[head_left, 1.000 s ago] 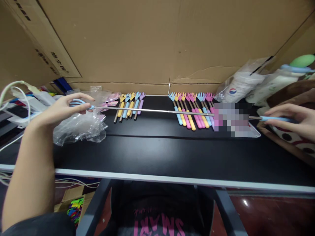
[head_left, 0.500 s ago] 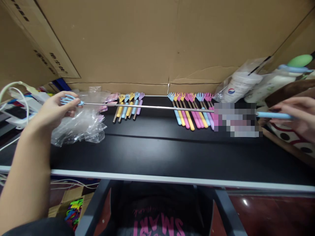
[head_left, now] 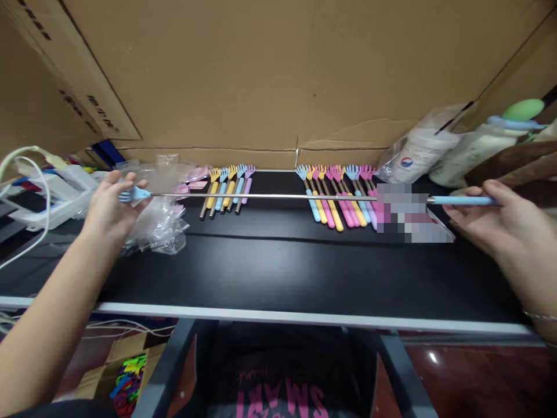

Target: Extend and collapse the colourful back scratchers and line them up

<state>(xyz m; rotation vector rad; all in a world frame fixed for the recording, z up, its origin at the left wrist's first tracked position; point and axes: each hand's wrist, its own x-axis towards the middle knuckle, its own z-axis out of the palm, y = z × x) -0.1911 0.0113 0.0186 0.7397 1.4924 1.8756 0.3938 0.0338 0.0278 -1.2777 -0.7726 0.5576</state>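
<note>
A telescopic back scratcher (head_left: 270,196) with a blue claw and blue handle stretches level across my view, its thin metal rod drawn out long. My left hand (head_left: 114,200) holds it by the claw, the claw lying against the fingers and palm. At the other end my right hand (head_left: 507,220) grips the blue handle. Behind the rod, a row of shorter back scratchers (head_left: 335,200) in blue, yellow, pink and purple lies on the black table (head_left: 278,273). A smaller group of back scratchers (head_left: 227,188) lies to its left, handles toward me.
Clear plastic bags (head_left: 163,223) lie beside my left hand, near a white power strip (head_left: 65,200) with cables. At the back right stand a bagged cup (head_left: 429,151) and a pale bottle (head_left: 483,151). Cardboard (head_left: 217,75) walls the back. An open box (head_left: 100,366) sits below.
My right hand has come left and further into view with the handle. My left hand has turned and shifted slightly right, its fingers looser around the claw. The rod hangs slightly lower at the left.
</note>
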